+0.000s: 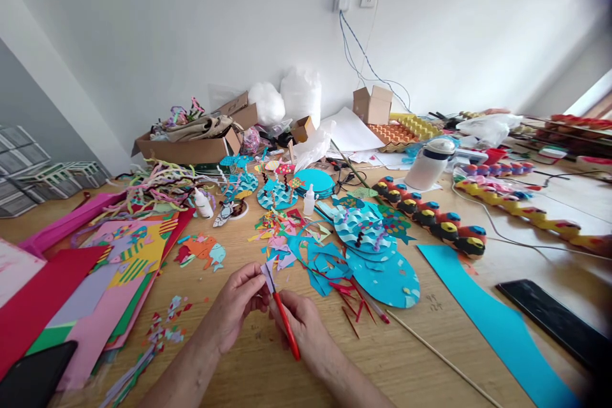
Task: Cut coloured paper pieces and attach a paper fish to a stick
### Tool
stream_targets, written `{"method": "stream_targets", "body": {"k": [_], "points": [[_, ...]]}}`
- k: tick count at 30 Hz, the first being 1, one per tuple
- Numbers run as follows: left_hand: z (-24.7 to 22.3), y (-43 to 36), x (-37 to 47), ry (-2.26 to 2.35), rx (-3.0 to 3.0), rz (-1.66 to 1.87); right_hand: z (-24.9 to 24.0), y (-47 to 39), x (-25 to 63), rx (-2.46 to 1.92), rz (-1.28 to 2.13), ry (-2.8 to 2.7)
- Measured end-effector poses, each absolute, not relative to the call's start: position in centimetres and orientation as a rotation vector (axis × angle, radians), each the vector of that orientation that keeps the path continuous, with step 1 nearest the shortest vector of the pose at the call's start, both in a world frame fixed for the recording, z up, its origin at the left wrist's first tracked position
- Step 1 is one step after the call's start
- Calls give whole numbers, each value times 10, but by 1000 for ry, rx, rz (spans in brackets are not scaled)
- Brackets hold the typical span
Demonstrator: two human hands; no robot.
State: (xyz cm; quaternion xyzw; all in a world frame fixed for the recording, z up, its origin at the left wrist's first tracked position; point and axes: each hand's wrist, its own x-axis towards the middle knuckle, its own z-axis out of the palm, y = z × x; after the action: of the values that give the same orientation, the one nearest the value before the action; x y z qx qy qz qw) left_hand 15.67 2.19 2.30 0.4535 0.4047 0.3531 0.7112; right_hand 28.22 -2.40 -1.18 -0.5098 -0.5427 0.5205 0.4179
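Note:
In the lower middle of the head view, my left hand (234, 303) pinches a small piece of lilac paper (268, 275) between thumb and fingers. My right hand (301, 325) is closed round red-handled scissors (287, 326), whose blades point away from me and lie against the paper. Just beyond both hands is a heap of paper scraps (275, 236) in mixed colours, with blue offcuts (325, 261) to its right. Cut paper fish (203, 252) lie to the left of my hands. Tiny coloured snippets (167, 325) are scattered nearer to me.
Coloured paper sheets (115, 280) are stacked at left. Blue discs with paper waves (366, 229), glue bottles (309, 201), a thin wooden stick (440, 357), a blue sheet (482, 312) and a black phone (549, 319) lie around the table. Painted egg-carton strips (430, 217) and a cardboard box (191, 148) stand farther back.

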Motion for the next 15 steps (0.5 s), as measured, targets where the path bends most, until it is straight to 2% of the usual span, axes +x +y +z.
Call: {"method": "stream_targets", "body": {"k": [7,15], "points": [[22,21,157,910,988,772,-16,-23,282,-1267,1309,-1338],[21,20,156,1007,1121,816,-13,-20,283,-1189,1463,-1116]]}}
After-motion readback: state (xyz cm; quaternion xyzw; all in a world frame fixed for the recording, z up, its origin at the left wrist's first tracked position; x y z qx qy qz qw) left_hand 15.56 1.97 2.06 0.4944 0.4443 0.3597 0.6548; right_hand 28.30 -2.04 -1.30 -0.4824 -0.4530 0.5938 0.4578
